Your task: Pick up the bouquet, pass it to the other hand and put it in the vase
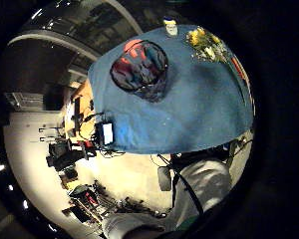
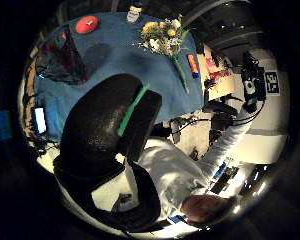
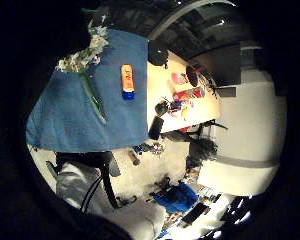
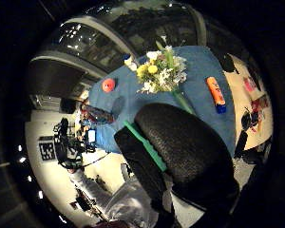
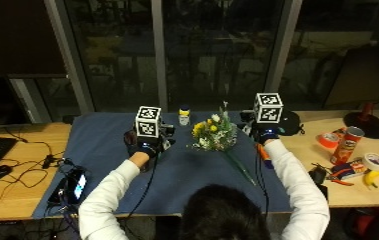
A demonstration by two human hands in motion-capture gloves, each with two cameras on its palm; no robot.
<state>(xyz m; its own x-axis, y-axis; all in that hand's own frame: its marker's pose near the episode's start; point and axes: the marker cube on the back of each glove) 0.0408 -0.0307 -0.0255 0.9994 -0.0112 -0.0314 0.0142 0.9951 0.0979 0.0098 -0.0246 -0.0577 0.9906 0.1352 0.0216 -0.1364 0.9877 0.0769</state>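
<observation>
The bouquet of yellow and white flowers lies on the blue cloth between my hands, its green stem pointing toward me. My left hand hovers left of it and holds nothing; its thumb fills the thumb side view. Just as empty, my right hand hovers right of the flowers. The dark vase stands upright on the cloth under my left hand and is mostly hidden in the outside view. The bouquet shows beyond my right thumb.
A small bottle stands behind the bouquet. Under my right wrist lies an orange tube. A round disc sits beyond the vase. A phone lies at the cloth's left edge. A can, tape and a banana sit at the right.
</observation>
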